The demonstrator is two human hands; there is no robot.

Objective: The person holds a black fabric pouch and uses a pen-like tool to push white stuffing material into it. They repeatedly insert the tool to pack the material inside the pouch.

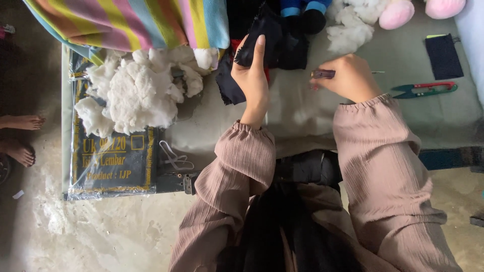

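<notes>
My left hand grips the edge of a black fabric piece, part of a dark stuffed toy with blue bands, and holds it up over the grey work mat. My right hand is closed around a small dark purple tool just right of the fabric; a thin needle-like tip shows on the hand's far side. Both arms wear dusty pink sleeves.
A heap of white stuffing lies at the left on a plastic-wrapped dark package. Striped cloth hangs above. Red-and-green thread snips, a dark pouch, more stuffing and pink toy parts lie right. Someone's bare feet rest at far left.
</notes>
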